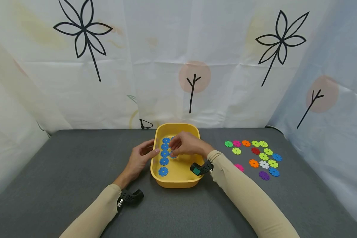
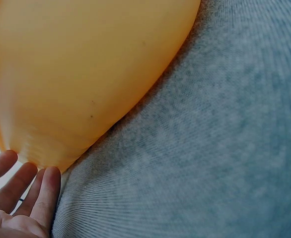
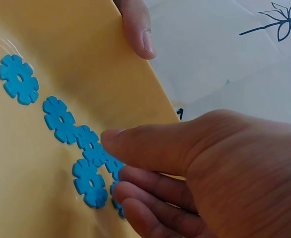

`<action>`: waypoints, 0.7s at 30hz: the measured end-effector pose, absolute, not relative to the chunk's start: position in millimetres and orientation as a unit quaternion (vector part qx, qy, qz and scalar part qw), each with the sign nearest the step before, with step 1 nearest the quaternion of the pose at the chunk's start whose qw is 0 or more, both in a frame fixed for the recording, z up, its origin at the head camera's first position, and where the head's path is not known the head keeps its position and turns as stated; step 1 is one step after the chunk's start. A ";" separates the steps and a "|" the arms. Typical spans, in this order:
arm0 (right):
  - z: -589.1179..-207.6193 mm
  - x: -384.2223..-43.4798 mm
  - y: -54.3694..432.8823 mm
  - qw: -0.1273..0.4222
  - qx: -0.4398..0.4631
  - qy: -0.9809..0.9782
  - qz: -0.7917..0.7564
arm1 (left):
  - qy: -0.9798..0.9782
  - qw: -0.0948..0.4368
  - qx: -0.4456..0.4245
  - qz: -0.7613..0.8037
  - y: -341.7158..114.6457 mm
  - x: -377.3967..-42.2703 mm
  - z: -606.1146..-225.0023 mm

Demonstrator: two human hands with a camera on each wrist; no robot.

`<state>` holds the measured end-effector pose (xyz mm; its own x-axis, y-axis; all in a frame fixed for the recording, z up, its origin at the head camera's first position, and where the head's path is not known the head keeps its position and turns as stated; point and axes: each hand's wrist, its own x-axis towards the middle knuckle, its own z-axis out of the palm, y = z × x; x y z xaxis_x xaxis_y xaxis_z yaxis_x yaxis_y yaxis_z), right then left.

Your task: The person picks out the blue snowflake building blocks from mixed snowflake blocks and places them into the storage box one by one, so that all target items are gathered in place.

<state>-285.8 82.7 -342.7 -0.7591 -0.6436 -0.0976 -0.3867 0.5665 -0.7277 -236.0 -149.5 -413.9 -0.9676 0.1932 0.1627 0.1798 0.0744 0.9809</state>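
A yellow tub (image 1: 178, 183) stands on the table with blue flower-shaped discs lying in it. Several discs form a column along its left side, the nearest disc (image 1: 163, 171) a little apart. A second column starts beside it, where one disc (image 3: 90, 183) lies close under my right fingers. My right hand (image 1: 188, 144) is inside the tub, low over these discs, thumb and fingers loosely bent and apart, with no disc visible between them. My left hand (image 1: 139, 161) holds the tub's left wall, its thumb over the rim and its fingers (image 2: 46, 193) against the outside.
To the right of the tub, flower discs in several colours lie spread on the grey table (image 1: 77, 165), among them a purple disc (image 1: 264, 175), a red disc (image 1: 255, 151) and a white disc (image 1: 264, 164). A patterned white curtain (image 1: 160, 82) hangs behind the table.
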 end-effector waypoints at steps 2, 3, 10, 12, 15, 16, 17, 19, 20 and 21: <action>-343.1 -286.7 84.5 0.174 -0.301 0.861 -0.371 | 0.733 0.005 0.127 0.668 -149.2 -236.0 -414.3; -343.3 -287.1 85.4 0.171 -0.301 0.859 -0.378 | 0.733 0.005 0.127 0.668 -149.1 -236.1 -414.4; -338.0 -283.0 91.2 0.155 -0.306 0.850 -0.400 | 0.732 0.003 0.130 0.669 -149.1 -236.4 -415.3; -335.1 -280.7 94.0 0.146 -0.309 0.849 -0.403 | 0.731 0.003 0.131 0.669 -149.2 -236.4 -415.3; -330.5 -277.2 99.2 0.131 -0.305 0.849 -0.412 | 0.730 0.003 0.130 0.670 -149.5 -236.2 -415.2; -328.7 -275.8 101.5 0.124 -0.303 0.849 -0.415 | 0.731 0.003 0.130 0.670 -149.6 -236.2 -415.3; -326.8 -274.3 104.0 0.118 -0.301 0.849 -0.418 | 0.732 0.004 0.129 0.669 -149.7 -236.2 -415.4; -323.6 -271.3 109.4 0.106 -0.296 0.850 -0.423 | 0.734 0.004 0.128 0.667 -149.9 -236.2 -415.7; -322.2 -270.0 112.5 0.099 -0.295 0.850 -0.425 | 0.734 0.004 0.128 0.667 -150.1 -236.2 -415.9; -321.0 -268.8 115.9 0.092 -0.294 0.850 -0.427 | 0.734 0.004 0.128 0.667 -150.2 -236.2 -416.1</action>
<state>-268.8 115.9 -321.0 -0.8100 -0.5787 0.0948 -0.4219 0.4630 -0.7795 -236.2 -150.2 -416.1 -0.9671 0.1931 0.1656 0.1832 0.0769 0.9801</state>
